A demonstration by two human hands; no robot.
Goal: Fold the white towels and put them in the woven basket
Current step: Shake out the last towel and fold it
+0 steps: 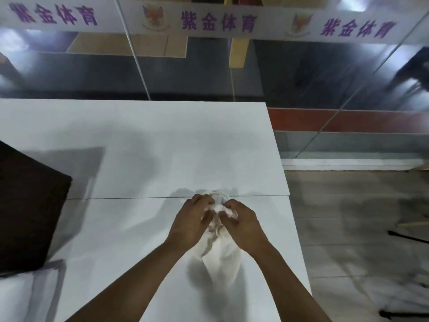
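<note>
Both hands, left hand [190, 220] and right hand [241, 223], clutch a bunched, soft white towel [219, 249] drooping between the forearms over the smooth white table [139, 135], dark boxy object [27, 205] far left, banner [218, 22] reading 紫金体育 beyond.

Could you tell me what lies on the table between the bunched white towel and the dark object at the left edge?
In the head view, only bare white table and shadows lie between the white towel and the dark object.
</note>
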